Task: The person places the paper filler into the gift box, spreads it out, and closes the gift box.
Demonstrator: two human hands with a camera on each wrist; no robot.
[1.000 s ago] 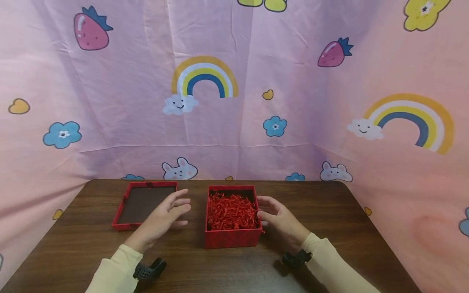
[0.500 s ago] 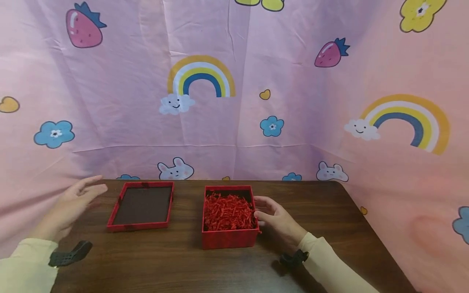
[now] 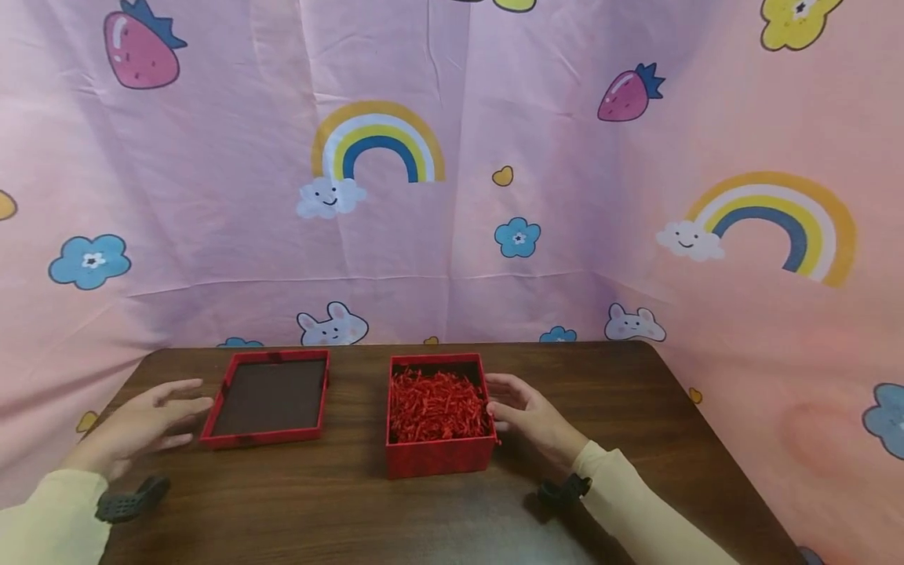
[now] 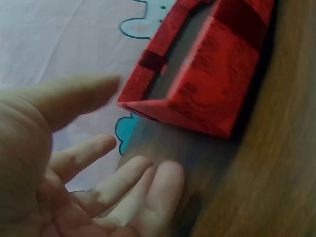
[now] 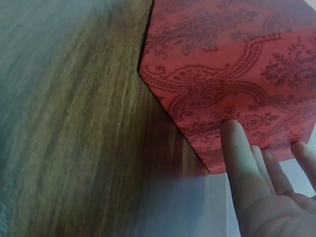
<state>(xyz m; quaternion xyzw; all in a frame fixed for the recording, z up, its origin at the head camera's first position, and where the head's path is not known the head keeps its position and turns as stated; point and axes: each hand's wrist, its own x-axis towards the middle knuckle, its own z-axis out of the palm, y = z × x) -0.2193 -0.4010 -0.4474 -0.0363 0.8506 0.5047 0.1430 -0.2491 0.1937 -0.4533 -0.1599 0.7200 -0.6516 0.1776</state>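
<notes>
A red patterned box (image 3: 439, 457) stands open-topped mid-table, filled with red shredded paper (image 3: 438, 406). My right hand (image 3: 533, 417) touches its right side with extended fingertips, and the right wrist view shows the fingers (image 5: 237, 148) against the patterned wall (image 5: 222, 64). The box's lid (image 3: 271, 396) lies upturned to the left, its dark inside facing up within a red rim. Beside the lid's left edge, my left hand (image 3: 144, 424) hovers with fingers spread and relaxed, holding nothing. In the left wrist view, the thumb overlaps the corner of the lid (image 4: 212, 74).
Both things rest on a dark wood table (image 3: 318, 510). A pink and lilac cloth (image 3: 233, 196) printed with rainbows, strawberries and flowers hangs behind and at the sides. Each wrist wears a black strap device (image 3: 134, 501).
My left hand has moved left from between lid and box, over to the lid's far left side, then a little lower. The right hand stays at the box.
</notes>
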